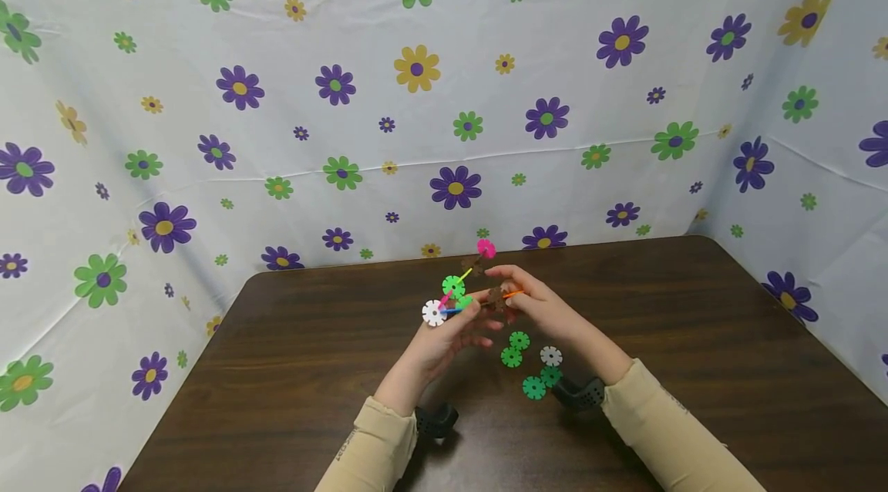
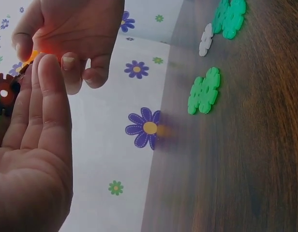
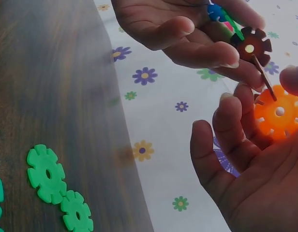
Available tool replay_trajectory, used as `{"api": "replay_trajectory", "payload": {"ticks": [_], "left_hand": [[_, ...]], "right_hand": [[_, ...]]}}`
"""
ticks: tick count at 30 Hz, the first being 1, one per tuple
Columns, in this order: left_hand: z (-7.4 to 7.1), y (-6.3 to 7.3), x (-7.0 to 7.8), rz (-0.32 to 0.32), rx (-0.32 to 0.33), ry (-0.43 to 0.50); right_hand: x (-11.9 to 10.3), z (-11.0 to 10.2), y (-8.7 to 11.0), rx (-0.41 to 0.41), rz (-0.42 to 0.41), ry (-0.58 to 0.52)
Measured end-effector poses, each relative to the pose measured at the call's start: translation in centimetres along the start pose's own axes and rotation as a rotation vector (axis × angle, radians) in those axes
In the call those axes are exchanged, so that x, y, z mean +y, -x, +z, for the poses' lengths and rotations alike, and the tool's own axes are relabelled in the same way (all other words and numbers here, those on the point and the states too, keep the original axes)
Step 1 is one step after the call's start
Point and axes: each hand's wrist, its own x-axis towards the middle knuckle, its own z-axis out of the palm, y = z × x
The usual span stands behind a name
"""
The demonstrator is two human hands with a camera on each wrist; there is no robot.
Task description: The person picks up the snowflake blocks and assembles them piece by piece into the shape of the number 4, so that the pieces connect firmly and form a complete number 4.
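Right sleeve lay nearest, below disc chain; left hand pinched it, likely steadying; right hand pinched orange disc at chain's right, likely aligning.

Noted linked discs held above table, between left hand and right hand, toward far edge. Counted five loose discs on table, about midway between left and right edges, farther from far edge than both hands. Recorded far pair at left of group, touching; lone disc to its right; near pair just before lone disc. Observed curtain behind far edge, also beyond left and right edges.
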Motion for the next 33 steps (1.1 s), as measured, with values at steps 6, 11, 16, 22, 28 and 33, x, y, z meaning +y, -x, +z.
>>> {"api": "replay_trajectory", "payload": {"ticks": [6,11,16,22,28,33], "left_hand": [[0.0,0.0,0.0,-0.006,0.035,-0.002],[-0.1,0.2,0.3,-0.008,0.075,0.003],[-0.5,0.2,0.8,0.020,0.100,-0.002],[-0.7,0.2,1.2,0.053,0.106,0.000],[-0.5,0.4,1.3,0.043,0.108,0.003],[-0.3,0.4,1.4,0.050,0.099,0.006]], "right_hand": [[0.0,-0.6,0.1,-0.017,-0.004,-0.038],[0.3,-1.5,0.1,-0.033,-0.011,-0.059],[0.9,-3.0,0.2,-0.012,0.019,-0.094],[2.2,-4.7,1.6,-0.080,0.113,0.122],[3.7,-6.1,4.1,-0.209,0.126,0.427],[4.5,-6.4,5.4,-0.257,0.154,0.556]]}}
